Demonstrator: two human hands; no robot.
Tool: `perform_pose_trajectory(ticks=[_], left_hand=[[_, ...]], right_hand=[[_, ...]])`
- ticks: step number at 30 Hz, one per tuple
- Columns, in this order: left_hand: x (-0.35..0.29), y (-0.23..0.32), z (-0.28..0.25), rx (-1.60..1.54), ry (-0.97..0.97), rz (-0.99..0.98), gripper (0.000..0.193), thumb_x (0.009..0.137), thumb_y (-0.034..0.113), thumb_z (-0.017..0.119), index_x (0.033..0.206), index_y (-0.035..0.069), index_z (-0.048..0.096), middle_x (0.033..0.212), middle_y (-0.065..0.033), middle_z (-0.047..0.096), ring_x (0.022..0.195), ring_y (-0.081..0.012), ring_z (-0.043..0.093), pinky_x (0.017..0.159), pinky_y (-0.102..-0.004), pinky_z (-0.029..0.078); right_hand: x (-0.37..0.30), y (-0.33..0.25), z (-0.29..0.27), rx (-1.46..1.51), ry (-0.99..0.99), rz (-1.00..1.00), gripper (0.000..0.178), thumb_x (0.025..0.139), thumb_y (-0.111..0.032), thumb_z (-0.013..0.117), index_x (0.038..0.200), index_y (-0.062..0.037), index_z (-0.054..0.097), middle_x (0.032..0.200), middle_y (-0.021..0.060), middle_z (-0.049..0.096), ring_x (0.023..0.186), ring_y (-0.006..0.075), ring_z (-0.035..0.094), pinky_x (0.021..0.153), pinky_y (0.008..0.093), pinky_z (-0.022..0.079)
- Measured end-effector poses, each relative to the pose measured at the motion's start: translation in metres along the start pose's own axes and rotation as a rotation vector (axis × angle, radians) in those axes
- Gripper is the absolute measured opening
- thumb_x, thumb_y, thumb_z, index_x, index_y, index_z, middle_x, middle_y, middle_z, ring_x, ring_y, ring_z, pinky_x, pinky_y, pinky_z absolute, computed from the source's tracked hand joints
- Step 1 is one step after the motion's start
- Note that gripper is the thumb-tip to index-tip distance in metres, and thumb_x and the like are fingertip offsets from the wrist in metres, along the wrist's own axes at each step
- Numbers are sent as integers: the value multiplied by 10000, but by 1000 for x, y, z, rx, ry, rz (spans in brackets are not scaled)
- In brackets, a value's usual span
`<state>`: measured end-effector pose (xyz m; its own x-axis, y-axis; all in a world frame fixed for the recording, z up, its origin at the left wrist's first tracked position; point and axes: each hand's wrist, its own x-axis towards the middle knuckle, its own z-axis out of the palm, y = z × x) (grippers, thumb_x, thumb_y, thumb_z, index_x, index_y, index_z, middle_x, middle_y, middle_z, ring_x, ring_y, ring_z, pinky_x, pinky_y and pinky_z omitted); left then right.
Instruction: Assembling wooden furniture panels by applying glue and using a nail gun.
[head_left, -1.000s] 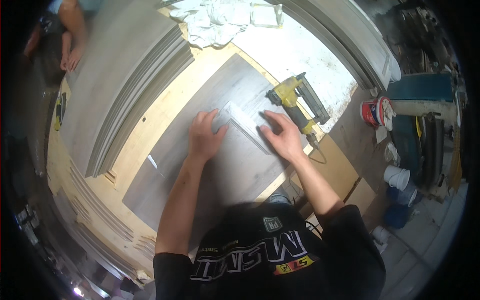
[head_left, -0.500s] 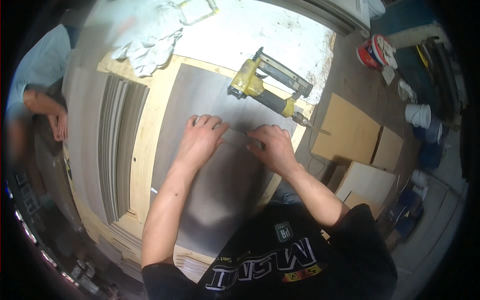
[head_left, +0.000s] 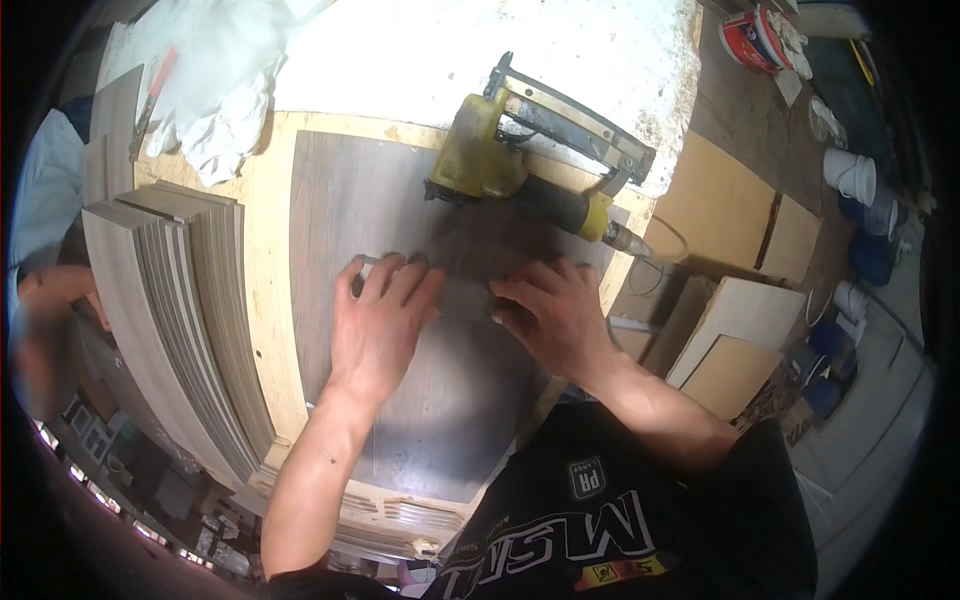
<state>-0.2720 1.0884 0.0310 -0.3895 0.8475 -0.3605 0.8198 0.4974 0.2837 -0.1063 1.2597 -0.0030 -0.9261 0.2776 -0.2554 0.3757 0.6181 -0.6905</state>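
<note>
A thin grey strip spans the gap between my hands, low over a grey wood-grain panel. My left hand is closed over its left part, fingers bent. My right hand pinches the other end between thumb and fingers. My fingers hide much of the strip, and its exact kind is unclear. Just beyond my hands lies a yellow and black nail gun, its long magazine toward the far side and its hose fitting pointing right.
A stack of grey boards stands left of the panel. Beyond lie a white cloth and a white, stained surface. Another person's arm shows at far left. Brown boards and a red bucket are to the right.
The view has shifted closer to the panel. My hands remain on the strip, and the nail gun appears larger. More of the board stack's near end shows.
</note>
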Motion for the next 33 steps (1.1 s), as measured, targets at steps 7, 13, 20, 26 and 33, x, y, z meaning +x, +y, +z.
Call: perform_pose_trajectory(ticks=[7,13,20,26,33], left_hand=[[-2,7,-10,35,42,23,460,808,190,772,1252,159,655,1250,-3,638,1244,-210,555,1093,-453,376],[-2,22,-23,-8,-71,-32,480,830,161,768,1293,136,642,1309,-44,622,1282,-256,544,1135,-489,372],[-122,63,-2,-241,522,-369,487,815,98,784,1286,108,661,1310,-101,640,1244,-342,584,1078,-501,444],[-249,123,104,-408,896,-852,225,866,98,747,1091,93,731,1097,-126,709,1075,-344,663,928,-448,537],[-399,155,210,-572,1143,-1258,125,909,158,708,1010,85,721,1011,-115,722,984,-339,677,881,-457,534]], right_hand=[[-2,-2,-6,14,12,-22,291,836,-255,785,1117,-208,723,1089,-15,655,1048,248,579,906,442,379],[3,18,-23,150,-109,-6,355,870,-262,779,1195,-136,708,1055,55,710,996,265,650,896,412,455],[-27,42,-32,401,44,214,325,944,-184,685,1250,-75,696,1156,135,729,1060,243,705,953,349,532],[-66,65,-40,414,221,182,310,1040,-133,589,1262,77,636,1251,160,681,1134,227,642,1012,336,492],[-71,13,11,486,-101,-78,283,1021,-153,647,1203,63,671,1163,107,687,1079,179,624,991,307,477]])
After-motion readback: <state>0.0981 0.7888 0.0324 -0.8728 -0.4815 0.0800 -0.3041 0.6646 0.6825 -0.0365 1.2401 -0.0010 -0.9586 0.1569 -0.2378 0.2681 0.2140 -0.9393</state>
